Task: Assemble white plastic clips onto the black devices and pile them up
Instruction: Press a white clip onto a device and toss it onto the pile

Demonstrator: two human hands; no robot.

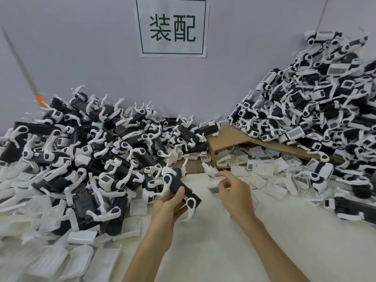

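Head view: left hand grips a black device, right hand slack, empty; right pile apparently finished, left heap pending.

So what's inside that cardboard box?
White plastic clips, some with barcode labels, spilling out the open front. The box interior's far end is hidden under its flap and the device pile.

Over the white worktop my left forearm and right forearm show bare and slender, and my left hand and right hand are bare too, with slim fingers.
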